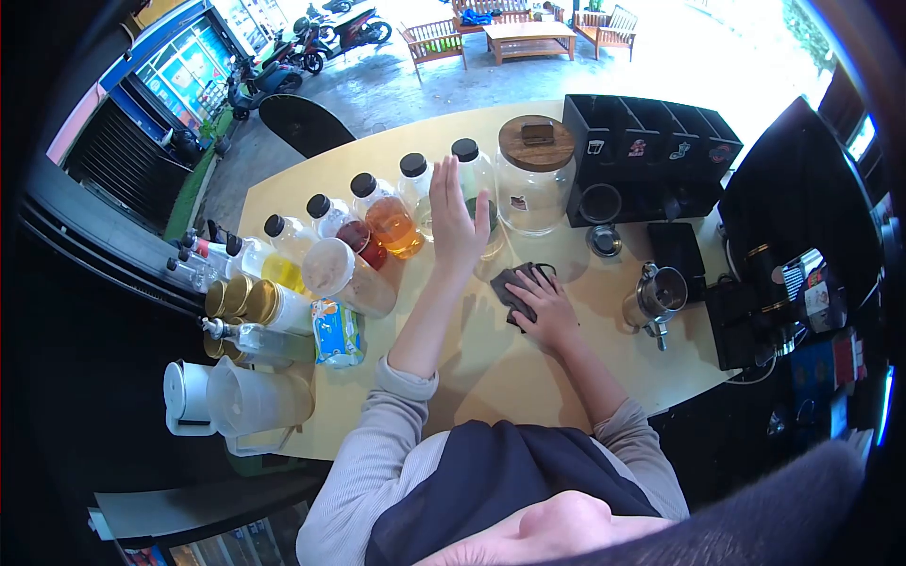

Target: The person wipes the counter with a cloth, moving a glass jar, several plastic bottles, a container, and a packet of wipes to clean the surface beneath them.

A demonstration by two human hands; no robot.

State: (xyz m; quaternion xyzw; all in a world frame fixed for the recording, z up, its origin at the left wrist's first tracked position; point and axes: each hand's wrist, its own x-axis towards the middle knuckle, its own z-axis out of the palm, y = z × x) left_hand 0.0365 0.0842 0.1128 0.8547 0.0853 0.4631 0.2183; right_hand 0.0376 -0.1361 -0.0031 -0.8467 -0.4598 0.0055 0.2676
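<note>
My left hand is raised over the table, its fingers stretched up in front of the black-capped bottles, holding nothing. Flat on a dark grey cloth lies my right hand, fingers spread and pressing it on the wooden table. Behind the cloth stands a big glass jar with a wooden lid. A bottle of orange liquid is left of my raised hand, and another black-capped bottle is partly hidden behind its fingers.
At the left are a lidded tub, a blue wipes pack, gold-lidded jars and a plastic pitcher. On the right stand a black organizer, a metal-and-glass vessel and black equipment.
</note>
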